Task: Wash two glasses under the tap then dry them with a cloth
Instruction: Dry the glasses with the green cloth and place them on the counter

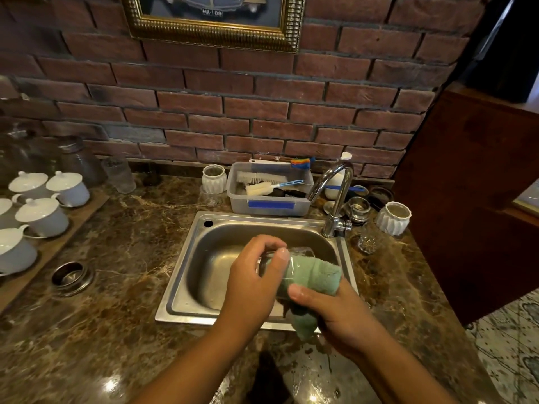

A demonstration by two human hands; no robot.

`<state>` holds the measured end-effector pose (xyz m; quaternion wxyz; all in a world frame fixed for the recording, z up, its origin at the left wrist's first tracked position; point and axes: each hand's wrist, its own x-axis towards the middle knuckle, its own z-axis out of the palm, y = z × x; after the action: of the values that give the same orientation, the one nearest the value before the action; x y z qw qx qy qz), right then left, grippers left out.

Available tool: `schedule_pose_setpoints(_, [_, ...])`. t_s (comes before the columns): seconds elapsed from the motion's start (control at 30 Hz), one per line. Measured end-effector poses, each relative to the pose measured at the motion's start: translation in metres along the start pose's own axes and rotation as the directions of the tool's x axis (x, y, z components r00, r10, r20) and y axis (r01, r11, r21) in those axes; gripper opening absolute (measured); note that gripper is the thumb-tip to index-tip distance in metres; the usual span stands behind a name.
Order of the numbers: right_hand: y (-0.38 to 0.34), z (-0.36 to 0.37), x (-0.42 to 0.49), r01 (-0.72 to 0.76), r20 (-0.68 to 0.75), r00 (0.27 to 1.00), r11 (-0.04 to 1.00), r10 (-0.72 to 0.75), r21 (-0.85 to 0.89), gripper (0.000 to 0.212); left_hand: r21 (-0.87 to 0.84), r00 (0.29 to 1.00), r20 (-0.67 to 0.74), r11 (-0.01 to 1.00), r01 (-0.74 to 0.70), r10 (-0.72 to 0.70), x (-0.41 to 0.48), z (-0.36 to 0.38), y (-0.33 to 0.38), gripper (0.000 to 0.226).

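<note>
Over the sink (180, 272), I have the left hand (253, 278) curled round the tilted glass (296, 272); the right hand (335, 313), just beside it, grips the green cloth (322, 277) pushed into it.

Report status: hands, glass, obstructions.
Left hand grips glass, sideways over sink. Right hand holds green cloth at its mouth. Nothing in the way.

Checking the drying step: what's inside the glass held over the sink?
The green cloth is stuffed into the glass, visible through its wall; the right hand grips the rest. The left hand covers its base, hiding the bottom.
</note>
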<state>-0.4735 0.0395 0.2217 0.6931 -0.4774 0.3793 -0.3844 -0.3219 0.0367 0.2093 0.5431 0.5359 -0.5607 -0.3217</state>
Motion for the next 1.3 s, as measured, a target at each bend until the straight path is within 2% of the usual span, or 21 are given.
schedule_pose_setpoints(0.07, [-0.007, 0.000, -0.003, 0.147, 0.043, 0.989, 0.947, -0.141, -0.287, 0.010, -0.168, 0.980, 0.014, 0.965, 0.199, -0.200, 0.002, 0.004, 0.009, 0.018])
schedule_pose_setpoints(0.1, [-0.009, -0.001, -0.004, 0.224, 0.086, 0.975, 0.876, -0.207, -0.427, 0.011, -0.264, 0.938, 0.052, 0.901, 0.344, -0.343, 0.005, 0.005, 0.013, 0.021])
schedule_pose_setpoints(0.2, [-0.008, -0.009, -0.003, 0.377, 0.265, 0.921, 0.489, -0.284, -0.786, 0.007, -0.396, 0.646, 0.279, 0.528, 0.751, -0.710, 0.012, 0.000, 0.020, 0.035])
schedule_pose_setpoints(0.23, [-0.006, -0.011, -0.003, 0.415, 0.332, 0.903, 0.354, -0.273, -0.838, 0.006, -0.384, 0.562, 0.335, 0.435, 0.815, -0.756, 0.011, -0.002, 0.020, 0.040])
schedule_pose_setpoints(0.27, [-0.005, -0.012, -0.004, 0.442, 0.374, 0.889, 0.278, -0.266, -0.853, 0.005, -0.378, 0.520, 0.354, 0.389, 0.840, -0.778, 0.010, -0.002, 0.019, 0.042])
schedule_pose_setpoints(0.33, [-0.004, -0.008, -0.006, 0.446, 0.362, 0.888, 0.339, -0.283, -0.829, 0.010, -0.411, 0.549, 0.304, 0.413, 0.813, -0.779, 0.007, -0.001, 0.018, 0.038])
schedule_pose_setpoints(0.4, [-0.004, -0.003, -0.006, 0.412, 0.302, 0.906, 0.457, -0.297, -0.788, 0.023, -0.472, 0.639, 0.191, 0.502, 0.725, -0.745, 0.005, 0.003, 0.021, 0.030])
schedule_pose_setpoints(0.5, [-0.004, 0.006, -0.005, 0.365, 0.210, 0.929, 0.663, -0.304, -0.653, 0.011, -0.488, 0.811, 0.011, 0.705, 0.515, -0.585, 0.004, 0.004, 0.023, 0.028])
schedule_pose_setpoints(0.6, [-0.001, 0.019, -0.005, 0.208, 0.005, 0.977, 0.947, -0.213, -0.245, 0.010, -0.139, 0.972, -0.189, 0.984, 0.111, -0.136, -0.002, 0.000, 0.017, 0.027])
schedule_pose_setpoints(0.63, [0.003, 0.020, -0.003, 0.137, -0.048, 0.989, 0.990, -0.139, -0.041, 0.024, 0.029, 0.979, -0.190, 0.997, -0.071, 0.076, -0.003, -0.004, 0.014, 0.026])
schedule_pose_setpoints(0.7, [0.014, 0.021, -0.003, -0.024, -0.037, 0.998, 0.927, 0.041, 0.375, 0.061, 0.279, 0.900, -0.015, 0.867, -0.414, 0.435, -0.002, -0.014, 0.007, 0.024])
schedule_pose_setpoints(0.77, [0.022, 0.022, -0.008, -0.135, 0.034, 0.989, 0.803, 0.142, 0.581, 0.082, 0.342, 0.791, 0.189, 0.716, -0.608, 0.581, 0.000, -0.021, 0.002, 0.024])
schedule_pose_setpoints(0.8, [0.025, 0.022, -0.009, -0.145, 0.041, 0.988, 0.787, 0.150, 0.600, 0.085, 0.334, 0.778, 0.226, 0.703, -0.627, 0.586, 0.001, -0.023, 0.000, 0.024])
schedule_pose_setpoints(0.87, [0.027, 0.022, -0.009, -0.089, 0.003, 0.995, 0.831, 0.105, 0.549, 0.085, 0.277, 0.834, 0.201, 0.787, -0.551, 0.513, 0.000, -0.024, -0.005, 0.024])
schedule_pose_setpoints(0.93, [0.023, 0.020, -0.007, 0.031, -0.067, 0.998, 0.919, -0.005, 0.392, 0.069, 0.197, 0.920, 0.108, 0.899, -0.392, 0.378, -0.005, -0.017, -0.004, 0.024])
schedule_pose_setpoints(1.03, [0.010, 0.014, -0.009, 0.180, -0.102, 0.977, 0.979, -0.190, -0.098, 0.034, -0.102, 0.999, -0.033, 0.995, 0.020, -0.024, -0.011, -0.001, 0.012, 0.021])
schedule_pose_setpoints(1.1, [0.005, 0.006, -0.012, 0.332, 0.033, 0.934, 0.828, -0.356, -0.451, 0.019, -0.353, 0.930, 0.022, 0.868, 0.350, -0.366, -0.009, 0.003, 0.023, 0.022])
schedule_pose_setpoints(1.17, [0.007, -0.004, -0.012, 0.506, 0.274, 0.822, 0.421, -0.499, -0.753, 0.010, -0.523, 0.761, 0.188, 0.593, 0.612, -0.620, -0.008, 0.000, 0.032, 0.025])
schedule_pose_setpoints(1.2, [0.010, -0.008, -0.012, 0.529, 0.361, 0.786, 0.246, -0.501, -0.812, 0.009, -0.544, 0.678, 0.271, 0.473, 0.693, -0.683, -0.009, -0.003, 0.036, 0.028])
schedule_pose_setpoints(1.23, [0.012, -0.008, -0.013, 0.514, 0.381, 0.793, 0.185, -0.476, -0.838, 0.011, -0.539, 0.628, 0.319, 0.409, 0.737, -0.710, -0.010, -0.004, 0.039, 0.030])
schedule_pose_setpoints(1.3, [0.013, -0.005, -0.018, 0.465, 0.307, 0.827, 0.267, -0.471, -0.844, 0.024, -0.525, 0.644, 0.295, 0.444, 0.726, -0.706, -0.014, -0.004, 0.043, 0.027])
